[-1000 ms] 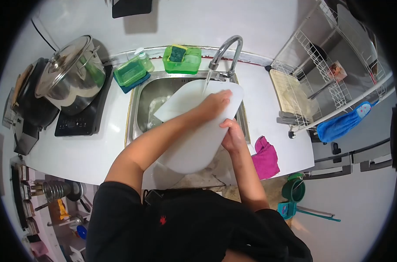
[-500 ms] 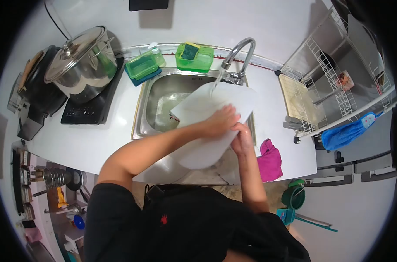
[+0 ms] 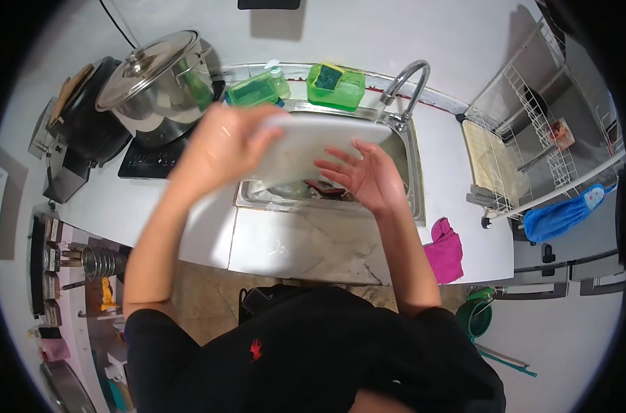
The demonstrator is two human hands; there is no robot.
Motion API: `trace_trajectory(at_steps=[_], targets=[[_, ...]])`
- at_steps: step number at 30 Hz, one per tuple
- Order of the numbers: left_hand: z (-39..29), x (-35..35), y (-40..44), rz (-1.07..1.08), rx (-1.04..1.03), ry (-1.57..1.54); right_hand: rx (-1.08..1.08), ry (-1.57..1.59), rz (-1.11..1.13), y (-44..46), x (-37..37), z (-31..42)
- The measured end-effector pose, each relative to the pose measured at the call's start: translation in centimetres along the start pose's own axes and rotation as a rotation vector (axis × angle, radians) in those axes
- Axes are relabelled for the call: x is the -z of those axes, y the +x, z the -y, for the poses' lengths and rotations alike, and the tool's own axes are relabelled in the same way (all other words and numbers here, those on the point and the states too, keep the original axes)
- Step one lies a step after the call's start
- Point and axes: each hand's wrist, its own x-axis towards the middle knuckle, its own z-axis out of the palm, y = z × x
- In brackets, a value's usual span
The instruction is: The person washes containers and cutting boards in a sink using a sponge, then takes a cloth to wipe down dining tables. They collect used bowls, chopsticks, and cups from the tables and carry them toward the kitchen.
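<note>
A white cutting board [image 3: 306,141] is held up over the steel sink [image 3: 417,179], tilted so that it looks narrow. My left hand [image 3: 223,141], blurred by motion, grips its left end with the thumb over the near face. On the right, my right hand [image 3: 375,175] has its fingers spread in front of the board; I cannot tell whether they touch it. The curved faucet [image 3: 417,74] stands behind the board's right end. Under the board, dark-edged items and something pale lie in the sink, partly hidden.
Behind the sink stand a green sponge holder [image 3: 337,88] and a soap bottle [image 3: 278,81]. A steel pot [image 3: 158,86] sits on a cooktop [image 3: 147,160] at left. A pink cloth [image 3: 445,251] lies at the counter's right, near a wire dish rack [image 3: 512,158].
The board has swung from lying slanted across the sink to a raised, tilted position. My left hand moved left to its end; my right hand let go of the near edge and opened.
</note>
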Motion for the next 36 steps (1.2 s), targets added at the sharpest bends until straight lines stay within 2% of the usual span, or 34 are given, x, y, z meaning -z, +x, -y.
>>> trace_trajectory(at_steps=[2, 6, 8, 11, 14, 17, 20, 22, 24, 26, 28, 30, 32, 35, 36], targets=[[1.2, 3.6, 0.8, -0.004, 0.091, 0.045, 0.102, -0.164, 0.023, 2.2, 1.4, -0.3], [3.8, 8.7, 0.5, -0.042, 0.084, 0.032, 0.127, -0.640, -0.204, 7.1, 6.7, -0.1], [4.1, 10.4, 0.4, -0.072, 0.184, -0.088, 0.151, -0.855, -0.347, 8.4, 7.3, -0.7], [8.2, 10.7, 0.1, -0.159, 0.290, -0.256, -0.041, -0.617, -0.122, 11.2, 9.6, -2.2], [13.2, 6.6, -0.3, -0.300, 0.487, -0.429, -0.083, -0.417, 0.036, 11.7, 9.7, -2.7], [20.0, 0.1, -1.2, -0.349, 0.632, -0.692, -0.029, -0.264, 0.060, 13.1, 14.5, -0.3], [22.6, -7.1, -1.7, -0.349, 0.722, -0.893, 0.001, -0.329, 0.062, 10.3, 16.5, 3.8], [24.9, -12.2, -1.3, -0.248, 0.722, -0.577, 0.061, -0.335, -0.034, 7.4, 15.6, 6.2], [22.1, -16.6, -0.4, -0.242, 0.695, -0.053, 0.125, -0.323, -0.138, 5.0, 14.9, 7.9], [19.1, -20.2, 1.4, -0.031, 0.636, 0.012, 0.193, -0.293, -0.258, 2.8, 14.7, 9.0], [15.7, -26.5, 3.4, -0.001, 0.549, 0.208, 0.298, -0.332, -0.356, 0.5, 12.4, 8.5], [12.6, -31.0, 6.7, 0.119, 0.506, -0.024, 0.361, -0.345, -0.382, -0.7, 12.5, 8.4], [7.0, -31.1, 9.7, 0.156, 0.423, -0.138, 0.421, -0.330, -0.428, -1.7, 12.1, 7.6], [3.3, -36.5, 13.2, 0.209, 0.107, -0.144, 0.501, -0.261, -0.468, -2.1, 12.9, 6.1], [0.1, -34.4, 12.4, 0.190, 0.043, -0.221, 0.521, -0.227, -0.478, -2.2, 13.2, 5.4]])
